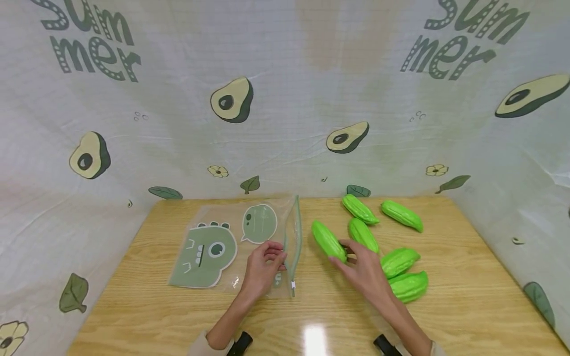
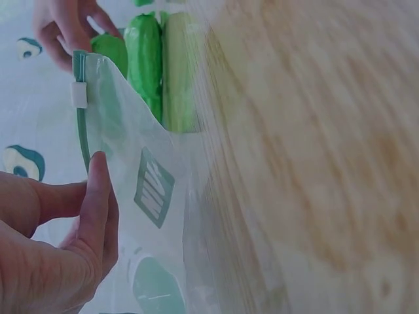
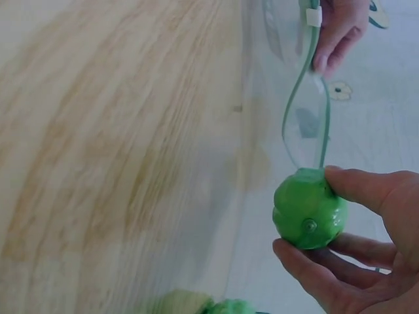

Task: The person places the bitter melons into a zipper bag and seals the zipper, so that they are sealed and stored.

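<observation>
Now, closest above the wooden bench [image 1: 169,316], the left hand [image 1: 261,269] has its grip nearly closed, with thumb and fingers pinching the edge of a clear bag [image 1: 240,252], near its white slider [image 1: 293,285]. The right hand [image 1: 362,269] holds one green gourd [image 1: 327,240], its grip only as wide as this gourd, near the bag's parted mouth. Five other gourds [image 1: 399,262] lie rightward, two of them farther back. Behind hangs an avocado-printed cloth [image 1: 285,99].
</observation>
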`<state>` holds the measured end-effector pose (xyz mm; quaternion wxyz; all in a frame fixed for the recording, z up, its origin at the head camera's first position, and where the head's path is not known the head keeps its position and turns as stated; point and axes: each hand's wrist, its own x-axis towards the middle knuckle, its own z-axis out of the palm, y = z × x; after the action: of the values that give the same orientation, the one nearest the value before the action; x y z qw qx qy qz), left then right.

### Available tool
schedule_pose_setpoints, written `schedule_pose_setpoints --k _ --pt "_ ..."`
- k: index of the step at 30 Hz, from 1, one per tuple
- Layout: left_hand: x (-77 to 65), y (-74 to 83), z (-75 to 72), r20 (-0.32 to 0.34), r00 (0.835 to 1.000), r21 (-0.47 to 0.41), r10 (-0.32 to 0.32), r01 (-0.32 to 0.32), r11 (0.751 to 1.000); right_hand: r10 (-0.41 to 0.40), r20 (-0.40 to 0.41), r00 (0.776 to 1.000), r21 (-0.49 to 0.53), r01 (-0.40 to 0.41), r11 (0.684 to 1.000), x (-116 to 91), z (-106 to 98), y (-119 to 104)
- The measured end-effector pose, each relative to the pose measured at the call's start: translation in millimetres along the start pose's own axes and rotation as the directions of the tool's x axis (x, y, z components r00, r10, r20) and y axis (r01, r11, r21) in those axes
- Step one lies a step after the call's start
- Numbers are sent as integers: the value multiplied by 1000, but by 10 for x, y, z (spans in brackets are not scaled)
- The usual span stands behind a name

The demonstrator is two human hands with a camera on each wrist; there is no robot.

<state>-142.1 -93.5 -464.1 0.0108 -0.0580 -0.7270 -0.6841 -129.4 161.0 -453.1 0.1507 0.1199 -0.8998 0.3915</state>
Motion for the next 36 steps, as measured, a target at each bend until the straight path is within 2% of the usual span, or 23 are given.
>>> schedule_pose_setpoints --k 6,14,26,36 --pt "0 8 1 8 1000 36 13 -13 999 3 20 1000 21 -3 1000 50 28 -69" --pt "0 -12 6 20 999 67 37 -39 997 -42 23 999 33 41 999 107 97 -147" --pt "2 -27 16 -3 996 203 92 -90 975 -83 41 996 26 82 996 185 215 -203" --pt "-7 -8 31 -6 998 179 64 -61 982 -135 45 990 13 135 991 249 291 -226"
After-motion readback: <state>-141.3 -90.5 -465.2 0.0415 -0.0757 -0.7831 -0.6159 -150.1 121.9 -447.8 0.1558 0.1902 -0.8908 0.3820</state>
